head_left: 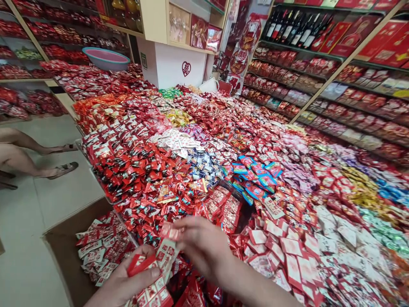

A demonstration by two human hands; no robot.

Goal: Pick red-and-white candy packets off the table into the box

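Observation:
Low in the view, my left hand [126, 277] is wrapped round a small red candy box [155, 295] with printed squares and a raised red flap. A pale packet with red print [166, 256] stands at the box's mouth, between my two hands. My right hand [204, 245] is closed, its fingertips pinching a small red-and-pink wrapped piece [169, 231] above that packet. Motion blurs the right fingers slightly. Just beyond my hands lie red wrapped candies [137, 170] and a stack of similar printed red boxes [228, 209].
An open cardboard carton [64, 256] of pale printed packets [99, 249] stands at the lower left. Blue-and-red packets [255, 175] and pale boxes [294, 256] cover the table. A basin [107, 59] sits far back. Another person's legs [28, 157] show at left.

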